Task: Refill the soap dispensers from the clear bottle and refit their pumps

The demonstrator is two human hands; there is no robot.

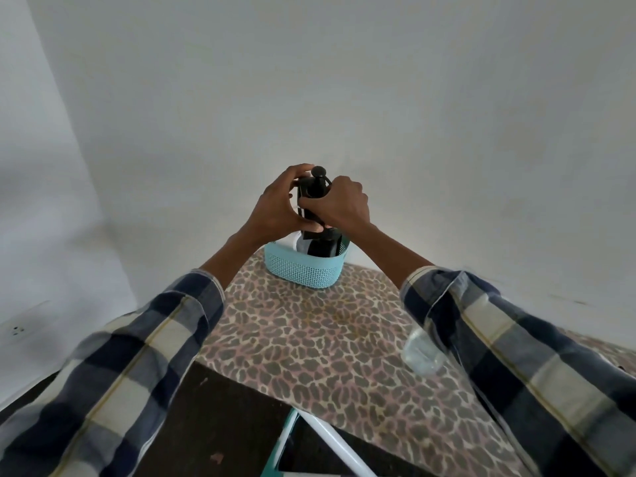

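A black soap dispenser (311, 201) with its black pump (318, 179) on top is held above a light blue basket (303, 271) at the far end of the table. My left hand (277, 208) grips the dispenser's body from the left. My right hand (339, 203) curls round it just below the pump from the right. A second black dispenser (323, 246) stands inside the basket, partly hidden by my hands. The clear bottle (421, 351) stands at the right of the table, half behind my right sleeve.
The table wears a leopard-print cloth (309, 339) and stands against a plain white wall. A white and teal frame (309, 438) shows below the table's near edge. The floor at the left is dark.
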